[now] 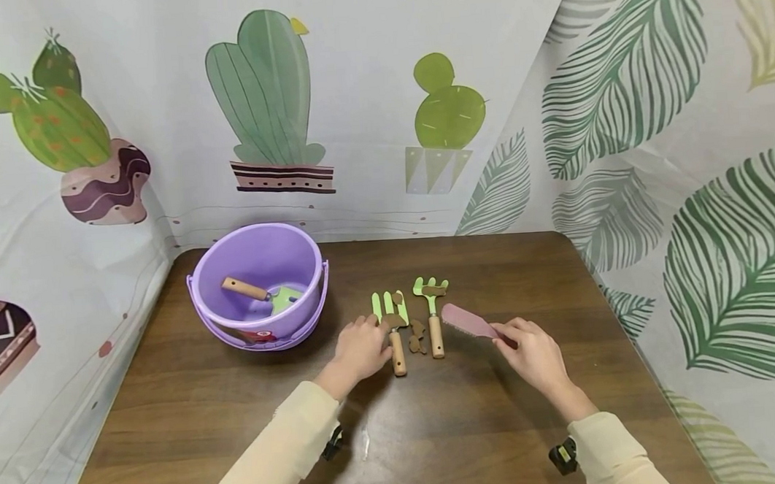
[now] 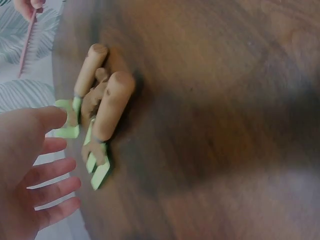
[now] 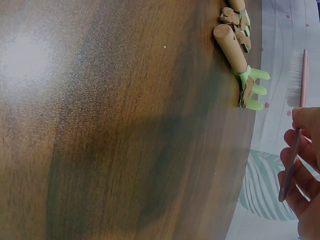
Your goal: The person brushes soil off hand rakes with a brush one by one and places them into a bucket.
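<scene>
My right hand (image 1: 531, 355) grips the dark end of a pink brush (image 1: 467, 320). In the right wrist view the white bristles of the brush show beyond my thumb. My left hand (image 1: 360, 348) is just left of a small green hand fork (image 1: 398, 352) with a wooden handle. The left wrist view shows its fingers (image 2: 55, 172) spread loosely, holding nothing. A green hand rake (image 1: 436, 334), also wooden-handled, lies to the right of the fork. Brown clumps (image 1: 417, 339) sit between the two tools, and similar brown pieces cover parts of both heads.
At the back left of the brown wooden table (image 1: 477, 442) stands a purple bucket (image 1: 256, 238). Inside it rests a green shovel (image 1: 245, 288) with a wooden handle. A printed cloth (image 1: 367, 111) with cacti and leaves hangs behind the table.
</scene>
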A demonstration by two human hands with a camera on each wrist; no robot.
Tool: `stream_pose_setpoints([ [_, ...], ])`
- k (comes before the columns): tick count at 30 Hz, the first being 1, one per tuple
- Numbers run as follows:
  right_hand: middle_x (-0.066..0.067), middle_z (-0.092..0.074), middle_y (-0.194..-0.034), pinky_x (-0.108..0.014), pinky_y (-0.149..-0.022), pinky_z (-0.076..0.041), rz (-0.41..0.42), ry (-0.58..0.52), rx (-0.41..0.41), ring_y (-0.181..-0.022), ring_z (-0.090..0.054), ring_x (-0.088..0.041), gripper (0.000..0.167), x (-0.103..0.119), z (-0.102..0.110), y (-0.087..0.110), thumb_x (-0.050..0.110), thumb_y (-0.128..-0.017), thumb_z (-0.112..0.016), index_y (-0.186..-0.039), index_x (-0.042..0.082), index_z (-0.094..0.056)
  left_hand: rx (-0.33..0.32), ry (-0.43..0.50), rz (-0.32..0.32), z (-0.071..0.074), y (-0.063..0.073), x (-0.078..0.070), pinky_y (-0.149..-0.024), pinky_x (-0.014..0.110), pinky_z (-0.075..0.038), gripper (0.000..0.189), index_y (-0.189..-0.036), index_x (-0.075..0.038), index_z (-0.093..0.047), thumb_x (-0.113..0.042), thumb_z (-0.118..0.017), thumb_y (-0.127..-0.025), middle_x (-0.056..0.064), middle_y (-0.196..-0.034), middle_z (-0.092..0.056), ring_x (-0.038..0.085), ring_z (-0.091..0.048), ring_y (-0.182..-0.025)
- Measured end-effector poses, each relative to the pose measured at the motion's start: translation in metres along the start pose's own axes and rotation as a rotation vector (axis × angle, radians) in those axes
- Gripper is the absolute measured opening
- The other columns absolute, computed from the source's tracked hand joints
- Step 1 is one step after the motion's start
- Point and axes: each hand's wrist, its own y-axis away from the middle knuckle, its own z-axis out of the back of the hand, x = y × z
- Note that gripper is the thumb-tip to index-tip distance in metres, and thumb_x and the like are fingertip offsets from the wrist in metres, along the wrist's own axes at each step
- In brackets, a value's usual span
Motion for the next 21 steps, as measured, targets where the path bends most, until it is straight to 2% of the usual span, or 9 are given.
stream_pose_setpoints([
  [5,0.002,-0.063,-0.076,-0.025,-0.048,-0.039,-0.008,0.007,0.001,-0.06,-0.048,-0.01,0.025,0.0,0.0,0.001,0.012,-0.068,-0.078,-0.093,0.011,-0.073,0.0,0.042,0.058,-0.014,-0.001,-0.009,-0.071,0.037,-0.049,0.035,-0.098,-0.012,-0.062,-0.04,-0.065,-0.078,0.007,-0.094,-0.06,0.024,-0.057,-0.082],
  [11,0.002,-0.063,-0.076,-0.024,-0.047,-0.039,-0.01,0.01,0.004,-0.06,-0.047,-0.009,0.025,0.0,0.0,0.003,0.013,-0.068,-0.079,-0.092,0.011,-0.073,0.042,0.054,0.127,-0.026,-0.002,-0.019,-0.075,0.038,-0.05,0.047,-0.112,-0.012,-0.06,-0.045,-0.064,-0.079,0.008,-0.104,-0.06,0.024,-0.058,-0.091],
  [17,0.003,-0.063,-0.076,-0.024,-0.046,-0.037,0.02,-0.042,-0.045,-0.059,-0.046,-0.008,0.024,-0.004,-0.004,0.005,0.014,-0.069,-0.078,-0.093,0.011,-0.073,0.084,0.068,0.156,-0.033,-0.003,-0.025,-0.077,0.039,-0.05,0.053,-0.116,-0.012,-0.058,-0.049,-0.064,-0.078,0.009,-0.11,-0.057,0.025,-0.056,-0.094],
  [21,0.003,-0.063,-0.077,-0.024,-0.046,-0.037,0.02,-0.039,-0.046,-0.059,-0.046,-0.008,0.024,-0.005,-0.004,0.005,0.015,-0.069,-0.077,-0.093,0.012,-0.073,0.096,0.065,0.165,-0.037,-0.002,-0.029,-0.076,0.038,-0.05,0.057,-0.117,-0.012,-0.057,-0.052,-0.064,-0.077,0.009,-0.11,-0.056,0.025,-0.056,-0.095],
])
